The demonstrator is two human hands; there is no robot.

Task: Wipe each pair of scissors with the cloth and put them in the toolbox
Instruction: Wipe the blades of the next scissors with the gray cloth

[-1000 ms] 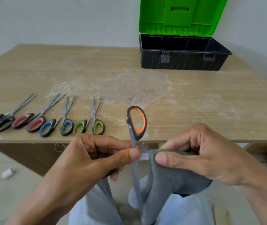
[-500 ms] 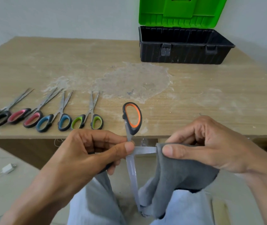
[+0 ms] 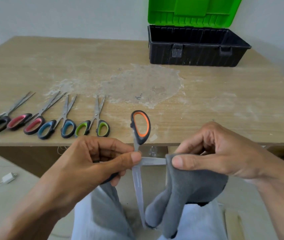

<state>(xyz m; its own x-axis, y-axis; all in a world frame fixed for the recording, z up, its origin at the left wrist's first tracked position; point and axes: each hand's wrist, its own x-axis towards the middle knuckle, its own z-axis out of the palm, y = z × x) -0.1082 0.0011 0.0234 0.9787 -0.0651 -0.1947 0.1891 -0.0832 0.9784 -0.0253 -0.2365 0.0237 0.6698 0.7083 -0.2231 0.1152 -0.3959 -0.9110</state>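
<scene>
Head view: four pairs of scissors [image 3: 34, 125] lie in a row on the table [image 3: 207, 101]; left hand [image 3: 94, 163] grips a fifth, orange-handled pair [image 3: 140, 140], blades spread; right hand [image 3: 215, 153] pinches one grey cloth [image 3: 189, 184] round a blade; one toolbox [image 3: 198, 54] stands open beyond.

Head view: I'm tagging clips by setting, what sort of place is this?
Likely a plain home room or workshop: worn wooden table by a bare white wall, open toolbox, charger on tiled floor.
</scene>
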